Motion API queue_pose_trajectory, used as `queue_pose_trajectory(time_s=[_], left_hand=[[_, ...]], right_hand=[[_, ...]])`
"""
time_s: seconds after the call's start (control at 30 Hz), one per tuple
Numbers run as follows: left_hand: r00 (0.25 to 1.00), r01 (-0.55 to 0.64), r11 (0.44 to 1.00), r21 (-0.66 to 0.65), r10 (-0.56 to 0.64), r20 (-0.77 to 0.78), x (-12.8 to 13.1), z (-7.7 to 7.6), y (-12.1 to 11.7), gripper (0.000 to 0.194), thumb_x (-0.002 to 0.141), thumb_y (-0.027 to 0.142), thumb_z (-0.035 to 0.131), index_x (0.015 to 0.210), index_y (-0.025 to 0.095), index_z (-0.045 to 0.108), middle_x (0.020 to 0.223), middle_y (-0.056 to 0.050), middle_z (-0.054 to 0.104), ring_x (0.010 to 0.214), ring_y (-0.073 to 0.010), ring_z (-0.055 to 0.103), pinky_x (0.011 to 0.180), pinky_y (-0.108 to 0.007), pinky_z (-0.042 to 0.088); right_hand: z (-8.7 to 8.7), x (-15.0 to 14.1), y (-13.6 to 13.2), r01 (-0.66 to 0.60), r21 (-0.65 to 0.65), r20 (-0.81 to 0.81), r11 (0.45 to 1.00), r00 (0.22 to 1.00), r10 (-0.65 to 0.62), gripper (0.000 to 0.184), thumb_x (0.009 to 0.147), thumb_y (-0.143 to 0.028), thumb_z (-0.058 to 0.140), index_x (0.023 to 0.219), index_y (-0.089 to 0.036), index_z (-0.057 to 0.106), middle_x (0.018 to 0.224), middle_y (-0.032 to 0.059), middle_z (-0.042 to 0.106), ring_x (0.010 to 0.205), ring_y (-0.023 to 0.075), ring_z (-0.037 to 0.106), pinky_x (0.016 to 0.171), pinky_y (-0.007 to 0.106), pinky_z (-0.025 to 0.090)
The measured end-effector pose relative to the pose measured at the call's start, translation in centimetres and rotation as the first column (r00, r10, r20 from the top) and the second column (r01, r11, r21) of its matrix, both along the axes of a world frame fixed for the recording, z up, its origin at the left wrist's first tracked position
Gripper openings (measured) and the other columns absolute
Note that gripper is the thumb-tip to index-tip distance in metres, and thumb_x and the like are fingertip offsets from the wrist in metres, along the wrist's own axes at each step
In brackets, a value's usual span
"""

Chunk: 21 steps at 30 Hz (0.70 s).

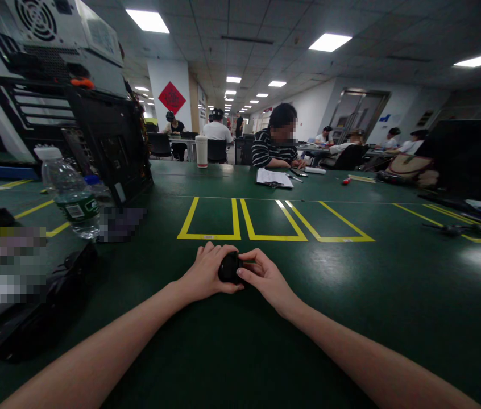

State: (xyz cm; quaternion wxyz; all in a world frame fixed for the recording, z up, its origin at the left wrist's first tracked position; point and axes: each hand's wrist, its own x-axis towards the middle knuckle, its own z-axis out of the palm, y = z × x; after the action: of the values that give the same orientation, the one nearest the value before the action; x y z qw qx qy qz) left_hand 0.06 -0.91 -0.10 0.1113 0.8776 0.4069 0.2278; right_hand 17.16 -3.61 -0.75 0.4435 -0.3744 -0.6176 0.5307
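Between my two hands is a small, glossy black rounded object (228, 268); its exact kind cannot be made out. My left hand (206, 271) curls around its left side, with the thumb below and the fingers over the top. At its right edge, the thumb and forefinger of my right hand (261, 277) close in a pinch. The fingers cover part of the object, and it is held low, close to the green table top (232, 352). Just beyond my hands lie yellow tape outlines (210, 236) on the table.
On the left stand a black computer case (110, 150) and a water bottle (72, 199). Across the table are a clipboard (273, 178), a white cup (202, 152) and a seated person in a striped shirt (261, 149). A dark monitor (475, 159) is at the right.
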Motion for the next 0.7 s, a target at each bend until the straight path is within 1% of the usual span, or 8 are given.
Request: queue_pose_trajectory(time_s=[0.13,0.2,0.27,0.4,0.57,0.7], left_hand=[[1.000,0.001,1.000,-0.004,-0.001,0.008,-0.08,0.01,0.01,0.060,0.059,0.049,0.063,0.109,0.025,0.039,0.099,-0.004,0.050,0.083,-0.0233,0.041,0.071,-0.035,0.032],[1.000,0.011,1.000,-0.012,-0.011,0.007,-0.14,0.02,0.02,0.059,0.060,0.049,0.062,0.109,0.025,0.039,0.098,-0.004,0.050,0.083,-0.0229,0.041,0.071,-0.034,0.032],[1.000,0.020,1.000,-0.010,-0.020,0.004,-0.17,-0.01,0.05,0.059,0.061,0.050,0.061,0.109,0.025,0.039,0.098,-0.004,0.050,0.082,-0.0225,0.041,0.070,-0.034,0.032],[1.000,0.018,1.000,0.025,-0.018,0.004,-0.11,-0.24,0.16,0.061,0.059,0.050,0.062,0.109,0.024,0.039,0.097,-0.004,0.050,0.081,-0.0220,0.040,0.070,-0.034,0.032],[1.000,0.023,0.999,0.031,-0.023,0.003,-0.08,-0.29,0.19,0.061,0.060,0.050,0.062,0.109,0.024,0.038,0.098,-0.004,0.049,0.081,-0.0220,0.040,0.070,-0.033,0.032],[1.000,0.027,1.000,0.012,-0.027,0.007,-0.15,-0.04,0.04,0.061,0.061,0.051,0.061,0.110,0.024,0.038,0.098,-0.005,0.049,0.082,-0.0222,0.040,0.070,-0.034,0.032]], right_hand=[[0.02,0.15,0.16,0.035,-0.026,0.035,0.999,0.999,-0.034,0.029,0.071,-0.025,0.057,0.097,-0.021,0.047,0.102,0.0025,0.052,0.097,0.0172,0.052,0.086,0.035,0.043],[0.05,0.21,0.19,0.029,-0.043,0.059,0.999,0.998,-0.026,0.032,0.071,-0.026,0.056,0.101,-0.021,0.046,0.105,0.0032,0.052,0.098,0.0172,0.051,0.087,0.036,0.042],[0.12,0.24,0.13,0.006,-0.043,0.069,0.999,0.998,-0.003,0.031,0.072,-0.026,0.055,0.101,-0.021,0.047,0.104,0.0031,0.052,0.098,0.0175,0.051,0.087,0.037,0.042],[0.28,0.19,-0.13,-0.029,-0.005,0.046,1.000,0.999,0.030,0.026,0.071,-0.024,0.057,0.095,-0.022,0.047,0.101,0.0015,0.052,0.098,0.0176,0.051,0.083,0.035,0.044],[0.15,0.07,-0.14,-0.009,0.018,0.021,1.000,1.000,0.009,0.020,0.073,-0.026,0.055,0.091,-0.022,0.047,0.098,0.0012,0.052,0.098,0.0182,0.052,0.082,0.035,0.044],[-0.13,0.11,0.16,0.017,0.002,0.040,1.000,0.999,-0.017,0.026,0.072,-0.025,0.056,0.096,-0.022,0.046,0.101,0.0019,0.051,0.099,0.0173,0.051,0.084,0.034,0.043]])
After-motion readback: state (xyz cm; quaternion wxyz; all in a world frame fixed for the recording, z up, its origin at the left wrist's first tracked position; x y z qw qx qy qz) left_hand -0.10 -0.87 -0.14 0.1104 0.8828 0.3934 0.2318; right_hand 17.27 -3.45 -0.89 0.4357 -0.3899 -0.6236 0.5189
